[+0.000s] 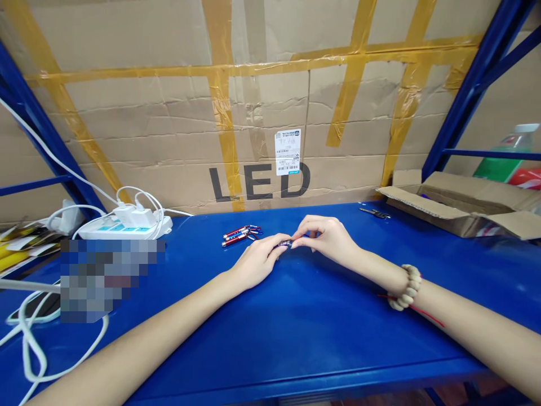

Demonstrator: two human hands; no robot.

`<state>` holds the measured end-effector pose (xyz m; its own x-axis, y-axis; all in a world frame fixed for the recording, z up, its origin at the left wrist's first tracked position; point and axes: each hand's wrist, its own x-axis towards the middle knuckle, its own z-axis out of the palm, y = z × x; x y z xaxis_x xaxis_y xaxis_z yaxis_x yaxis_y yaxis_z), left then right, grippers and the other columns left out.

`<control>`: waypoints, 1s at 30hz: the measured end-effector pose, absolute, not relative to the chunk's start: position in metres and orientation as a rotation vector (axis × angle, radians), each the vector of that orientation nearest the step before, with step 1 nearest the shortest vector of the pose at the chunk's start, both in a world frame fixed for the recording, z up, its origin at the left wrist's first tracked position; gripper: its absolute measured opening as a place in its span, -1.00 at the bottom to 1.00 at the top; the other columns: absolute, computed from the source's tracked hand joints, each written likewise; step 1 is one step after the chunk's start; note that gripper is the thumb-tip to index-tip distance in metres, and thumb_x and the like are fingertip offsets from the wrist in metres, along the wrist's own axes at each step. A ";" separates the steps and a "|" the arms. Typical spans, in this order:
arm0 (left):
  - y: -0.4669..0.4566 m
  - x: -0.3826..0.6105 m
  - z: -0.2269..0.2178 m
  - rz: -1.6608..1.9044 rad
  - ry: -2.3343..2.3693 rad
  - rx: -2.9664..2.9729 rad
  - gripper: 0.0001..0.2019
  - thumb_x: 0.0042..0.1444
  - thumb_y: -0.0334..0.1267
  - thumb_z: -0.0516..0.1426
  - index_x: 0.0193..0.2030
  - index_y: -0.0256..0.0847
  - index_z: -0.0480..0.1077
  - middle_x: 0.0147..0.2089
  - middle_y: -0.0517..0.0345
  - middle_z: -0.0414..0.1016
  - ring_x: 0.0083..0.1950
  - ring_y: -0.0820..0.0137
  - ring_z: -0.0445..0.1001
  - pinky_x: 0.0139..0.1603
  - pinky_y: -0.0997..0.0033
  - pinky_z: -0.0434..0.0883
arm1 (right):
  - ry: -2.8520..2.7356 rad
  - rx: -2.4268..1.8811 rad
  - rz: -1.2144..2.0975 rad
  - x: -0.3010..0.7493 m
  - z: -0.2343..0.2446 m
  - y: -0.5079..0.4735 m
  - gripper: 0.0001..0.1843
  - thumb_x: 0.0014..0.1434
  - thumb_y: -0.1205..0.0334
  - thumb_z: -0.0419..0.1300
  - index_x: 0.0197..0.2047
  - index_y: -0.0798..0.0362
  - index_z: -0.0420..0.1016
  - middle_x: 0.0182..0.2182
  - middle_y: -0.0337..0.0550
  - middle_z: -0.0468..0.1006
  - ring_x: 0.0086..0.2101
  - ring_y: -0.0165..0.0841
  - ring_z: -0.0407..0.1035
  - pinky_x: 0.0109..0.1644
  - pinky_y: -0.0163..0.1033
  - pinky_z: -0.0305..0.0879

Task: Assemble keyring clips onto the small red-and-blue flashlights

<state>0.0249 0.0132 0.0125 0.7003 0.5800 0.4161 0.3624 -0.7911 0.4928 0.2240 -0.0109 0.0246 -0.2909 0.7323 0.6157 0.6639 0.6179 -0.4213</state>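
Note:
Both my hands meet over the middle of the blue shelf (287, 327). My left hand (258, 260) is closed around a small dark, shiny piece (284, 243), its end showing beyond the fingers. Thumb and fingertips of my right hand (327, 238) pinch the exposed end of that piece; most of it is hidden, so its kind is unclear. Just left of the hands and behind them lie a few small keychain flashlights, among them a red one (234, 241), with metal clips at their right ends.
A white power strip (99, 228) with plugged-in chargers and cables stands at left. White cable loops (31, 338) lie at front left. Keys (375, 213) rest at back right, beside an open cardboard box (469, 217). A large taped carton (177, 135) walls the back.

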 end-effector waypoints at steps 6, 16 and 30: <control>0.012 0.025 0.014 0.753 0.717 2.534 -0.74 0.27 -0.23 -0.11 0.01 -0.15 0.28 -0.19 0.14 0.45 -0.19 0.38 0.42 -0.09 0.42 0.31 | -2.018 -1.048 0.096 0.224 0.025 -0.011 -0.66 0.00 -0.08 0.23 -0.46 0.04 0.56 -0.44 -0.20 0.49 -0.55 -0.51 0.29 -0.46 -0.36 0.15; 0.013 0.024 0.011 0.738 0.635 2.580 -0.85 0.25 -0.28 -0.06 -0.18 -0.20 0.31 -0.21 0.16 0.45 -0.20 0.39 0.42 -0.18 0.47 0.31 | -2.157 -1.064 0.062 0.227 0.026 -0.011 -0.68 -0.01 -0.08 0.24 -0.48 0.01 0.54 -0.46 -0.27 0.50 -0.55 -0.51 0.31 -0.48 -0.36 0.11; 0.012 0.023 0.011 0.726 0.624 2.651 -0.86 0.26 -0.30 -0.07 -0.22 -0.21 0.28 -0.24 0.15 0.42 -0.20 0.38 0.39 -0.15 0.44 0.28 | -2.632 -0.881 -1.079 0.222 0.037 -0.025 -0.74 0.28 0.36 -0.07 -0.34 0.06 0.41 -0.46 -0.21 0.42 -0.57 -0.46 0.32 -0.54 -0.29 -0.05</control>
